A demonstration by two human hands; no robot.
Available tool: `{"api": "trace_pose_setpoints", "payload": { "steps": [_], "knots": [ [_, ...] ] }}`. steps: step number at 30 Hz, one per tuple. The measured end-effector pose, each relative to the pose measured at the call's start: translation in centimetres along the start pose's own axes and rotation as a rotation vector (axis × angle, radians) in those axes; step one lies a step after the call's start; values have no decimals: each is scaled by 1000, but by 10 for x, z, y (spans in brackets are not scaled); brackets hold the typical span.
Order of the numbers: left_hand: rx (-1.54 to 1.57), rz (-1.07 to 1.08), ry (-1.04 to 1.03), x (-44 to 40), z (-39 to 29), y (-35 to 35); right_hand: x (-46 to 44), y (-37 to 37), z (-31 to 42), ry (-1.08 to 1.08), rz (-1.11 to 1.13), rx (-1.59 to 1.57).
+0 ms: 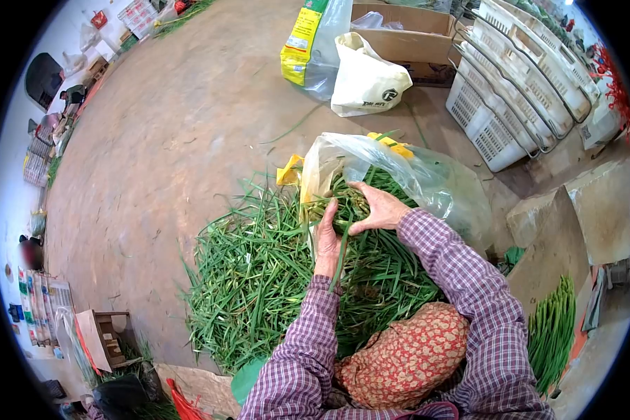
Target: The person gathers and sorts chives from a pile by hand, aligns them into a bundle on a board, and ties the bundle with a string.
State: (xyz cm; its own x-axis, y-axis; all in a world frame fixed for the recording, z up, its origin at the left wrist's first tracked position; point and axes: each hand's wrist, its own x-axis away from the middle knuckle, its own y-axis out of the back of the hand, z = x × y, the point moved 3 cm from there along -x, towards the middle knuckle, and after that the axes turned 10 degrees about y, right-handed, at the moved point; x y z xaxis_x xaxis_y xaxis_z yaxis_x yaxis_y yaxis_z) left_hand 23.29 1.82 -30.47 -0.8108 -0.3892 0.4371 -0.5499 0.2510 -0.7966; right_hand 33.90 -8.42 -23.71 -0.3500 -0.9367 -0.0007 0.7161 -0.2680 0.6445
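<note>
My left hand (327,238) and my right hand (379,210) are closed around a bunch of chives (351,203), one from each side, with the stem ends turned up and away from me. This bunch is at the mouth of a clear plastic bag (458,192) with yellow parts, which lies on its side with more green leaves inside. Under and to the left of my hands spreads a big loose heap of chive leaves (248,273). A red flowered cloth (406,353) covers my knee beside the heap.
Stacked white plastic crates (504,98) lean at the upper right. A cardboard box (406,45), a white cloth bag (367,77) and a yellow-green printed bag (304,42) stand ahead. Long green stalks (553,332) lie at the right. Other people sit along the far left wall.
</note>
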Motion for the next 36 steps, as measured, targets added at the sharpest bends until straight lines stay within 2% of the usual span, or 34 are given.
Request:
{"api": "trace_pose_setpoints", "payload": {
  "steps": [1, 3, 4, 6, 7, 10, 12, 13, 14, 16, 18, 20, 21, 23, 24, 27, 30, 31, 33, 35, 36],
  "knots": [
    [-3, -10, 5, -3, 1, 3, 0, 0, -2, -1, -3, -2],
    [21, -5, 37, -6, 1, 6, 1, 1, -10, -147, -22, -34],
    [18, -2, 41, -6, 0, 7, 4, 4, -10, -64, -86, -41],
    [93, 35, 119, -8, 2, 8, 10, 5, -15, -98, -138, -89],
    [104, -28, 88, -10, 4, 9, 12, 5, -18, -101, -143, -87],
    [131, 22, 55, -22, 6, 19, 24, 17, -21, -237, -417, -109],
    [132, -17, 66, -23, 4, 23, 33, 42, -23, -261, -537, -157],
    [100, -52, 81, -19, 4, 21, 29, 49, -28, -191, -668, -191],
    [66, -83, 96, -17, 4, 16, 32, 59, -34, -194, -695, -189],
    [35, -101, 73, -38, 11, 29, 35, 97, 16, -146, -856, -226],
    [0, -162, 179, -46, 13, 32, 26, 130, 30, 61, -1001, -460],
    [-1268, 146, -621, -31, 4, 39, 35, 172, 81, 145, -1002, -588],
    [-1474, 155, -479, -31, 0, 45, 34, 183, 84, 109, -1120, -618],
    [-1479, 170, -271, -111, 6, 173, 60, 221, 147, 496, -1170, -704],
    [-1582, 155, -232, -101, -2, 155, 70, 231, 154, 439, -1358, -427],
    [-1864, 32, -71, -82, -16, 121, 97, 242, 183, 509, -1248, -650],
    [-3040, -264, -78, -113, -24, 163, 127, 234, 196, 503, -1339, -652],
    [-2960, -249, 26, -115, -34, 150, 134, 228, 199, 503, -1369, -623],
    [-2365, -136, -181, -102, -32, 118, 156, 215, 202, 483, -1466, -442],
    [-1350, 67, -163, -93, -18, 94, 176, 197, 201, 471, -1474, -459],
    [-1120, 131, -33, -98, -15, 89, 187, 189, 202, 426, -1505, -418]
  ]
}}
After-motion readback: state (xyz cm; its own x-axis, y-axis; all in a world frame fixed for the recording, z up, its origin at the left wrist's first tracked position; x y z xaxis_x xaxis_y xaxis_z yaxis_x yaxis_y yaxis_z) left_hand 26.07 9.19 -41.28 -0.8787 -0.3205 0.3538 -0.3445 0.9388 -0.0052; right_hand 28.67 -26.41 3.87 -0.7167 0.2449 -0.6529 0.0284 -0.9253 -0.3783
